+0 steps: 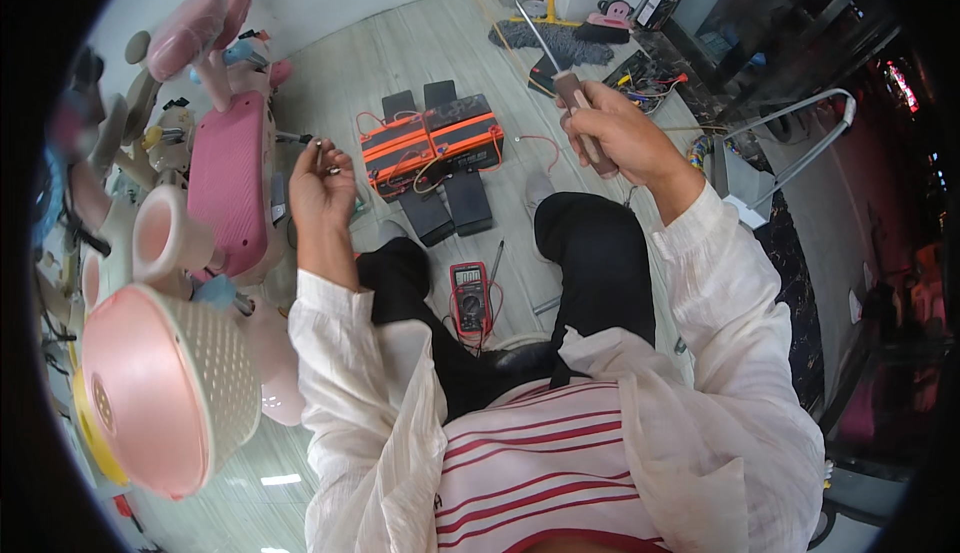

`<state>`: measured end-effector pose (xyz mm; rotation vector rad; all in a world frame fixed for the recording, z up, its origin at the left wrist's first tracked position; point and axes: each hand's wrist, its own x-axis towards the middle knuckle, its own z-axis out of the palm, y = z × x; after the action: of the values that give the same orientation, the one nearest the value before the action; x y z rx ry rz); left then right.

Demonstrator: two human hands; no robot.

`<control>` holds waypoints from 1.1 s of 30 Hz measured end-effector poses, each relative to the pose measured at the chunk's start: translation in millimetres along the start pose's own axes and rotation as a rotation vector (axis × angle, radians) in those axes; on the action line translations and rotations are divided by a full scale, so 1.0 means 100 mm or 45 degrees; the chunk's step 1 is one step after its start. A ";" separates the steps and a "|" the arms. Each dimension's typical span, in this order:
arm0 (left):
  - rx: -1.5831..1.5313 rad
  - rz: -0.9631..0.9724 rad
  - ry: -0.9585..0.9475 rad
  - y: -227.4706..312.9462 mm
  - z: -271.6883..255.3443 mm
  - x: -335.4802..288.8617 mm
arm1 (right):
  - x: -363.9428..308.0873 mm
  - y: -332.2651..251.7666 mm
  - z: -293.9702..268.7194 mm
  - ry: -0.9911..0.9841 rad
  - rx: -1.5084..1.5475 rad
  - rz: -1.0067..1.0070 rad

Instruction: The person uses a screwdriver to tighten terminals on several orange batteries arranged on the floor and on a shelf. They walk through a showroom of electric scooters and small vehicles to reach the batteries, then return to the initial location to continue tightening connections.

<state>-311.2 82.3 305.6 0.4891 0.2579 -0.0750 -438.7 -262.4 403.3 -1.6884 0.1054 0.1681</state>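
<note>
My right hand [628, 135] is wrapped round a screwdriver [572, 91] with a brown handle, its long metal shaft tilted up and away to the left. My left hand [325, 188] is raised at the left with its fingertips curled together; something small may be pinched there, too small to name. Between and beyond my hands, orange-and-black batteries [430, 145] lie side by side on the floor, with red and yellow wires across them. Black blocks [468, 203] stick out in front of and behind them. Neither hand touches the batteries.
A red multimeter [470, 298] with probe leads lies between my legs. Pink children's ride-on vehicles [228, 183] crowd the left. At the back right are a grey mop head [560, 43] and a tray of tools and wires [645, 83]. A metal-framed handle [800, 143] stands at the right.
</note>
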 end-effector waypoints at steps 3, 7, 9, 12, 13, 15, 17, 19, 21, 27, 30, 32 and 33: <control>0.127 0.007 0.111 0.07 0.00 0.26 | 0.58 0.17 -0.06 0.143 0.015 -0.107; 0.287 -0.005 0.255 0.08 -0.12 0.76 | 1.25 0.34 -0.13 0.043 -0.070 -0.048; 0.326 -0.011 0.320 0.03 -0.22 1.10 | 1.62 0.47 -0.10 0.007 -0.093 -0.019; 0.392 -0.079 0.284 -0.21 -0.45 1.69 | 2.11 0.75 -0.02 0.010 -0.106 -0.048; 0.411 -0.113 0.275 -0.32 -0.51 1.87 | 2.24 0.86 -0.04 0.023 -0.152 -0.059; 0.438 -0.173 0.290 -0.58 -0.65 2.18 | 2.44 1.08 -0.06 0.036 -0.249 -0.077; 0.431 -0.232 0.297 -0.85 -0.81 2.47 | 2.53 1.15 -0.12 0.080 -0.274 0.045; 0.461 -0.301 0.252 -1.06 -0.93 2.65 | 2.60 1.20 -0.19 0.101 -0.230 0.151; 0.507 -0.381 0.246 -1.26 -0.94 2.76 | 2.66 1.34 -0.26 0.106 -0.329 0.063; 0.564 -0.559 0.257 -1.49 -1.07 2.90 | 2.84 1.52 -0.24 0.021 -0.250 0.164; 0.521 -0.599 0.300 -1.51 -1.08 2.95 | 2.95 1.52 -0.16 -0.007 -0.254 0.189; 0.490 -0.569 0.324 -1.48 -1.11 3.01 | 3.02 1.55 -0.13 -0.020 -0.264 0.182; 0.470 -0.523 0.320 -1.45 -1.14 3.07 | 3.06 1.57 -0.14 -0.026 -0.264 0.174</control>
<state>-60.1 6.0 62.2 0.8083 0.5951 -0.4696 -163.4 -287.3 199.0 -1.8861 0.1939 0.3074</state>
